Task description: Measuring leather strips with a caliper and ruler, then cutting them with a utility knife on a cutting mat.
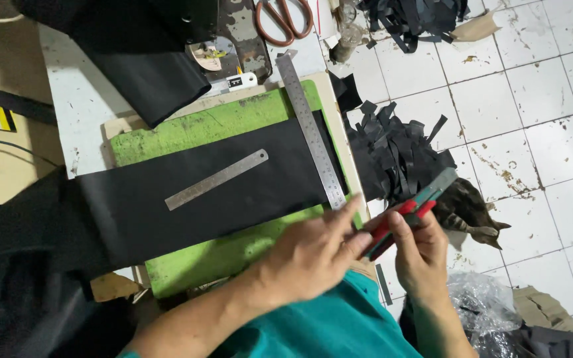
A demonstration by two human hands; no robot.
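We hold a utility knife (409,209) with a red and teal body between both hands, just past the right edge of the bench. Our right hand (420,248) is wrapped around its red handle, fingers closed; our left hand (313,255) pinches the same handle from the other side, thumb and forefinger pressed on it, the remaining fingers loosely curled. A long strip of matte black sheet (200,199), smooth and leather-like, lies flat across a scuffed green cutting mat (220,119). Two steel rulers rest on the strip: a short ruler (217,179) lying diagonally near its middle, a long ruler (310,126) crossing its right end. The bench top (77,99) is white, paint chipped and stained. Orange-handled scissors (285,20) lie at the far edge. The floor is white tile (532,99), dirty, with a heap of black offcut strips (396,149) beside the bench. A tabby cat (469,212) sits just beyond the knife.
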